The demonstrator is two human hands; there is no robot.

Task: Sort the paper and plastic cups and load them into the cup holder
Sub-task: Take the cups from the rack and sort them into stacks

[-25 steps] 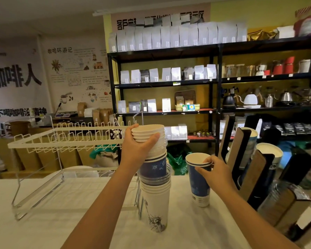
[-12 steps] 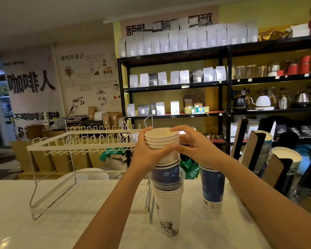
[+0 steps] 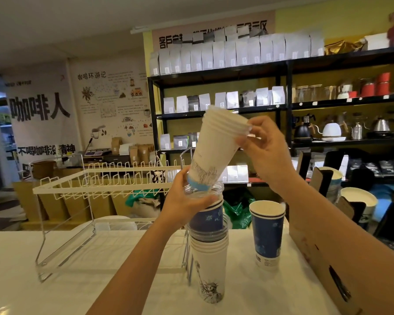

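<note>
A mixed stack of cups (image 3: 210, 264) stands on the white counter: white paper cups with a statue print at the bottom, a dark blue cup above, and a clear plastic cup on top. My left hand (image 3: 187, 202) grips that stack at the clear plastic cup's rim. My right hand (image 3: 263, 151) holds several nested white paper cups (image 3: 216, 144) by their rims, tilted right, their base still at the stack's top. A blue paper cup (image 3: 267, 234) stands alone to the right. The cup holder (image 3: 341, 201) with dark dividers sits at the right edge.
A white wire rack (image 3: 96, 189) stands on the counter (image 3: 55, 280) to the left of the stack. Black shelves (image 3: 287, 103) with bags and kettles fill the back wall. A brown cardboard piece (image 3: 323, 258) lies under my right forearm.
My right hand left the lone blue cup, took the nested white cups by the rim and lifted them up, tilting them right. My left hand slid down to the clear cup's rim.
</note>
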